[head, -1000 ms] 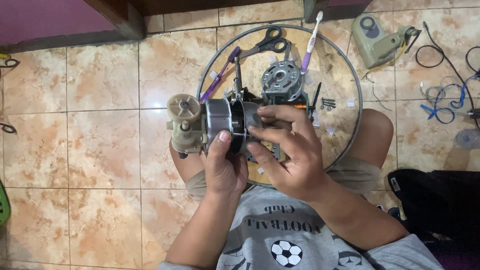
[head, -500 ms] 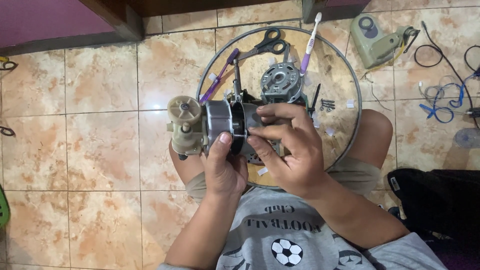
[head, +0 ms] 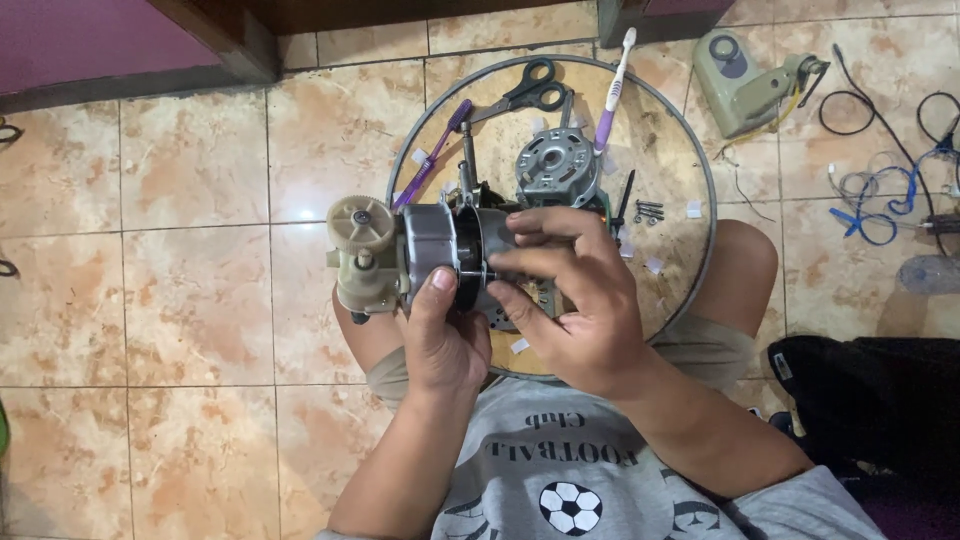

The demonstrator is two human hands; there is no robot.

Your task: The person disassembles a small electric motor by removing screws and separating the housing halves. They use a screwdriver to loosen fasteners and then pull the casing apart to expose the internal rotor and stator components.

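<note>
Floor tiles (head: 170, 300): mottled beige-orange, grey grout lines. Motor body (head: 430, 245): silver-grey metal; its gear housing (head: 362, 255) cream-beige. Toothbrush (head: 432, 155): purple. Second toothbrush (head: 612, 85): white with purple grip. Scissors (head: 530, 90): black handles. Shirt (head: 560, 470): grey, black-and-white football print. Round tray (head: 700, 170): tan board, grey rim. Switch casing (head: 740, 75): pale green.

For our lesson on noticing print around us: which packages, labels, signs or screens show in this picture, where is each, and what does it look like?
No packages, signs or screens show.
Shirt print: on the grey shirt at the bottom edge, below both hands; dark curved lettering above a black-and-white football picture.
Small tag: on the black bag at lower right; pale, rectangular, too small to tell more.
</note>
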